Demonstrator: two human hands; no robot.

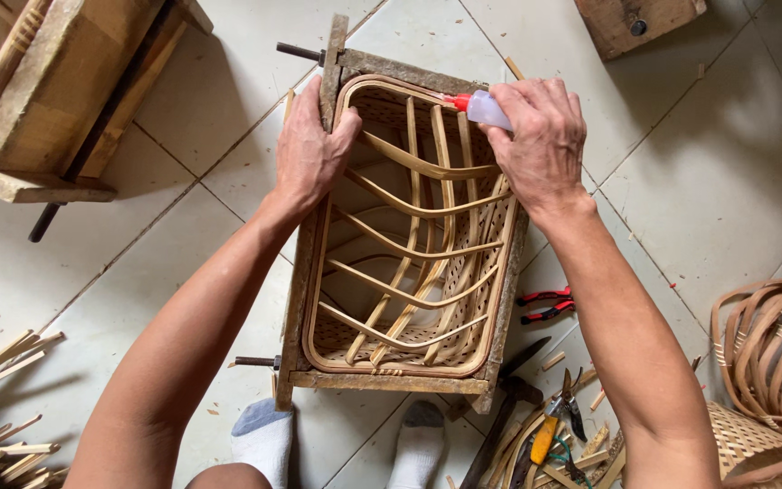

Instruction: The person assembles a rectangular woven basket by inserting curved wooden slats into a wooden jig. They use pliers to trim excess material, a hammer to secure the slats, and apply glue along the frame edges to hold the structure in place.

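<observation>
Feet in grey-toed white socks (264, 435) sit closest to me on the pale tiled floor (681, 181). Beside them on the right I see a dark hammer (504, 403), yellow-handled snips (556, 421) and red-handled pliers (545, 305). Split bamboo sticks (2, 398) lie scattered at the near left, and coiled rattan hoops (771, 344) rest at the right. Between my forearms stands the rectangular woven bamboo basket (405, 254), seated inside a rough wooden frame mould (300, 299) with curved splints crossing its inside. My left hand (309, 149) grips the frame's far left upright. My right hand (540, 136) is closed on a small clear glue bottle with a red nozzle (480, 107), the tip touching the basket's far rim. Farther off at the left stands a wooden frame (56, 91).
</observation>
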